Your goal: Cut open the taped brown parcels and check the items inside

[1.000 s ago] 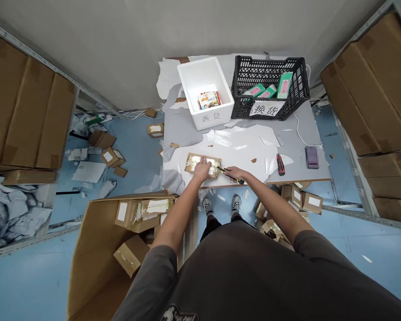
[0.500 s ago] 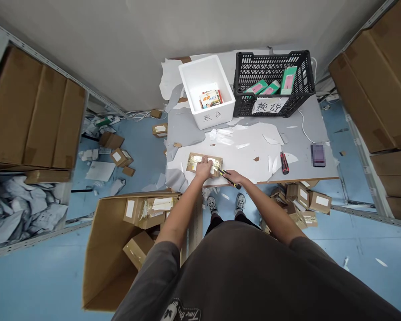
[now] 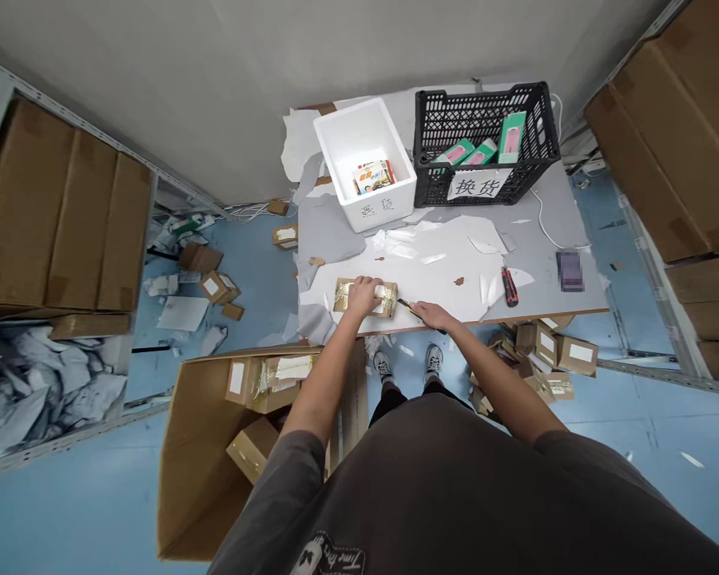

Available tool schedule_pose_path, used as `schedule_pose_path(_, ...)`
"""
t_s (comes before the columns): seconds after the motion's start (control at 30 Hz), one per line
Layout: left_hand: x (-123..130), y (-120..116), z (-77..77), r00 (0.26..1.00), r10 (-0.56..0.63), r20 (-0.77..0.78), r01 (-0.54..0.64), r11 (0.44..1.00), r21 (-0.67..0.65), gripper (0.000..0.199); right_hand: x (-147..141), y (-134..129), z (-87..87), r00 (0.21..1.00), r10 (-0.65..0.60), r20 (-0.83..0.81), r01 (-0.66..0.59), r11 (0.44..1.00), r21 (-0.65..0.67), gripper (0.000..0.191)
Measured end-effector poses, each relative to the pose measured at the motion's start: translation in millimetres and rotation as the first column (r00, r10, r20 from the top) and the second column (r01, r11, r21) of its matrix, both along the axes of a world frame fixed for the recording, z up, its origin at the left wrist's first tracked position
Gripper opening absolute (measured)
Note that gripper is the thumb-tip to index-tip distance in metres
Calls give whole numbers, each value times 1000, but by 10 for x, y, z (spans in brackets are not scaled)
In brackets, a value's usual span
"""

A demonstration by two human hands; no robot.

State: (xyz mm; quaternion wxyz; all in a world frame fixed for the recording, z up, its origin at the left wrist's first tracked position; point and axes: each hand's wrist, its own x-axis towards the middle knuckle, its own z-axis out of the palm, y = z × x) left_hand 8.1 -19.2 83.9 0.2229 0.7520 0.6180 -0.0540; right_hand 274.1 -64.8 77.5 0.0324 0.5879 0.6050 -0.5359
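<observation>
A small taped cardboard box [image 3: 387,303] lies flat near the front edge of the table [image 3: 347,228]. My left hand [image 3: 363,295] rests on top of it, with fingers bent over the box and its label. To the right, my right hand [image 3: 430,314] is closed around a black and yellow cutter [image 3: 408,307], whose tip points left and sits just off the right end of the box. A red and black tool [image 3: 509,287] lies on the table farther right.
A white foam bin [image 3: 379,206] and a black crate [image 3: 485,168] with green-pink boxes stand at the back. A phone [image 3: 570,271] is at the right. A large open carton [image 3: 197,447] of parcels stands at lower left. Paper scraps [image 3: 401,243] litter the table.
My right hand and the cutter have shifted slightly right, and the tip has come off the box. My left hand has slid slightly left and up on the box, and the view has moved a little.
</observation>
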Motion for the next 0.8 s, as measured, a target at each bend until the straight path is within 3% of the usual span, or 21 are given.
schedule_pose_path(0.13,112,61,-178,985,-159,-67,160,987,8,55,-5,77,15,980,35,198,-68,985,158,43)
schedule_pose_path(0.3,-14,-20,-462,975,-222,-3,221,970,104,52,-13,103,-33,962,146,230,-211,934,287,34)
schedule_pose_path(0.53,-155,-208,-739,980,-193,51,186,975,120,51,-41,229,-81,925,246,290,-340,876,342,33)
schedule_pose_path(0.8,-102,-327,-899,984,-135,113,113,977,181,60,-51,376,-51,835,390,389,-540,718,439,37)
